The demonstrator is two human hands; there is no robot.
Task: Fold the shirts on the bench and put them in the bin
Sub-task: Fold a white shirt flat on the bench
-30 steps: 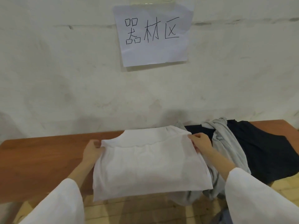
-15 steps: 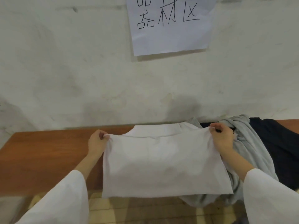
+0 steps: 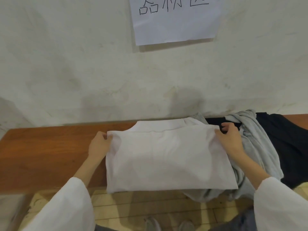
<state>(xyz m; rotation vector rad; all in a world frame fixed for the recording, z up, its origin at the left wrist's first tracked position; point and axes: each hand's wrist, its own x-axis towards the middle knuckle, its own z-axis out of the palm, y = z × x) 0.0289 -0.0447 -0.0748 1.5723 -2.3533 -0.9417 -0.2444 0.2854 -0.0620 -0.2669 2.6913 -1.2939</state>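
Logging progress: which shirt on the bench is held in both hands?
The white shirt: left hand and right hand pinch its far corners. The grey shirt and dark shirt lie crumpled to its right.

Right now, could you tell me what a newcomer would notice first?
A white shirt lies on the bench, its far corners pinched by the left hand and right hand. Right of it sit a crumpled grey shirt and a dark shirt; a handwritten sign hangs above.

scuffed whitish wall (image 3: pixel 66 64) with a handwritten paper sign (image 3: pixel 176 25), pale wooden plank floor (image 3: pixel 133 208)
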